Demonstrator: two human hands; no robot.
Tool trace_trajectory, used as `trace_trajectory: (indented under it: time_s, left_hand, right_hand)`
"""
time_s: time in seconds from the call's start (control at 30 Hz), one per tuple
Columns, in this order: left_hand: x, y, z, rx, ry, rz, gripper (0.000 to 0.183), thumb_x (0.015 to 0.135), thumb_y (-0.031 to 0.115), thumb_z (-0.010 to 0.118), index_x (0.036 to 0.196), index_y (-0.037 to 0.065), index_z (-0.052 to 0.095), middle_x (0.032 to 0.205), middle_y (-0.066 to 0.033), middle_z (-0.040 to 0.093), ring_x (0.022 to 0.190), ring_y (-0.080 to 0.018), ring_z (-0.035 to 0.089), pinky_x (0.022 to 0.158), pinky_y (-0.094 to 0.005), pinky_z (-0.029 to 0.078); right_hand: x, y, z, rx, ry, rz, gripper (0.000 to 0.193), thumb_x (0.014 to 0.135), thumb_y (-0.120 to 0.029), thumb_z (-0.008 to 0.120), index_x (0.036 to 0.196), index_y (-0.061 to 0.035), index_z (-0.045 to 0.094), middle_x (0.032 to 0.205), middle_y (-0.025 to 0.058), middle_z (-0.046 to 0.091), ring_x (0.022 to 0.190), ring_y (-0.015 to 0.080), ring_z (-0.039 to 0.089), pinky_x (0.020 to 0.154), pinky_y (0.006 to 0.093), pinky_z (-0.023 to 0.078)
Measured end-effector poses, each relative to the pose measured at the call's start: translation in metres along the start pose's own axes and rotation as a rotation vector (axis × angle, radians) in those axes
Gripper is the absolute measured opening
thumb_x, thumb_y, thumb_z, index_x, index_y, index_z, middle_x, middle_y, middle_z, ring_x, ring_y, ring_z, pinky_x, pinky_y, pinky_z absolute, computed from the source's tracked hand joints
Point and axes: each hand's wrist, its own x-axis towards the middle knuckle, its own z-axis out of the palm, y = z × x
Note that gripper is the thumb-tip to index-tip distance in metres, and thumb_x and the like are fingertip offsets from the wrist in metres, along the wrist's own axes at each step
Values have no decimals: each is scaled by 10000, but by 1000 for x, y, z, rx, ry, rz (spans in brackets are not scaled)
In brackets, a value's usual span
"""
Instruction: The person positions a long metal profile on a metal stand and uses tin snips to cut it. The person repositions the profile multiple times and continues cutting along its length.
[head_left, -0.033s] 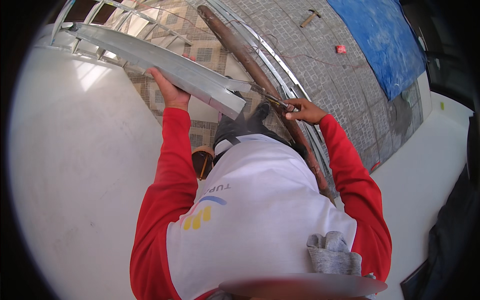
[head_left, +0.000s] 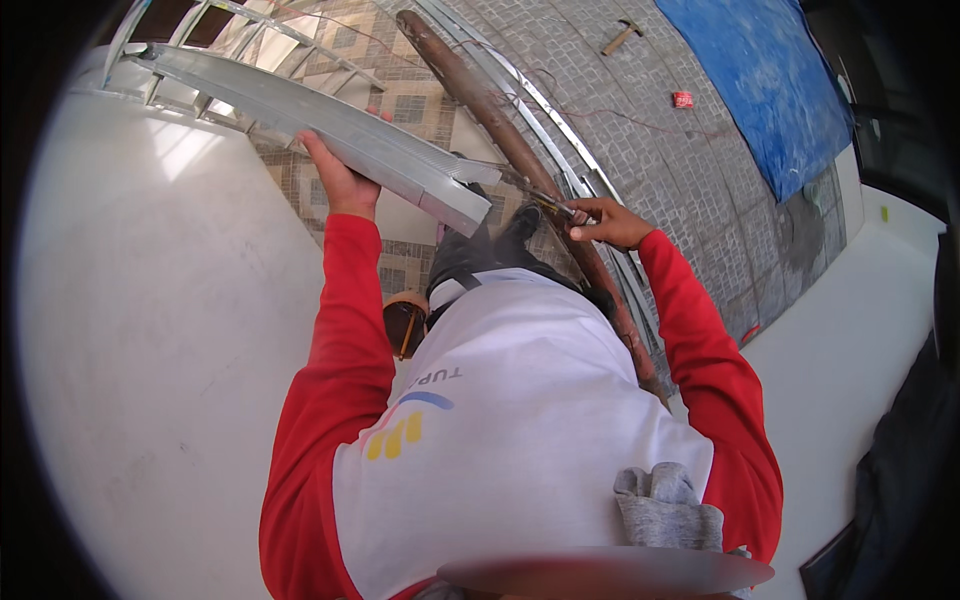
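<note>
A long silvery metal channel (head_left: 290,118) slants from the upper left toward my waist. My left hand (head_left: 346,180) is closed around its lower edge, a little back from the near end; a bit of finger shows past the far edge. In my right hand (head_left: 612,224) I grip the handles of a slim metal tool that looks like tin snips (head_left: 545,197). The tool points left, its front part at a bent flap on the near end of the channel. Whether its jaws bite the metal is too small to tell.
A rusty brown pole (head_left: 470,95) runs beside me, with metal strips (head_left: 545,97) along it. Beyond lie a hammer (head_left: 621,37), a small red packet (head_left: 682,99) and a blue tarp (head_left: 765,85). A metal frame like a ladder (head_left: 240,40) stands at upper left, near a white wall (head_left: 150,330).
</note>
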Motion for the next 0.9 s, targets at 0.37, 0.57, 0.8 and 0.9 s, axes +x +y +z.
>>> trace_trajectory:
  time_s: [0.37,0.57,0.8,0.9]
  left_hand:
    - [25,9,16,100,101,-24,916,928,709,470,1502,53,185,1194,-260,469,1083,-379,554,940,-529,516]
    - [49,-6,26,176,175,-91,972,898,758,466,1556,120,142,1340,-250,400,1133,-385,529,967,-552,460]
    - [65,-12,33,146,131,-113,1019,847,794,512,1579,186,147,1524,-175,290,1255,-389,450,1046,-583,381]
    - [64,-10,40,200,93,-64,1052,825,793,551,1583,189,141,1539,-170,273,1328,-371,398,1080,-562,361]
  right_hand:
    - [-29,-8,52,-443,461,-78,818,776,-407,819,1362,68,504,1250,267,614,1177,330,615,999,386,479]
    - [-21,5,75,-492,620,-3,731,783,-436,808,1269,60,579,1113,240,679,1028,345,676,912,384,521]
    - [-11,11,78,-466,607,9,709,797,-467,783,1258,40,600,1088,222,690,1023,354,677,884,398,524]
    - [-12,9,79,-422,583,-65,713,804,-484,769,1253,45,605,1090,228,690,1033,359,673,904,408,515]
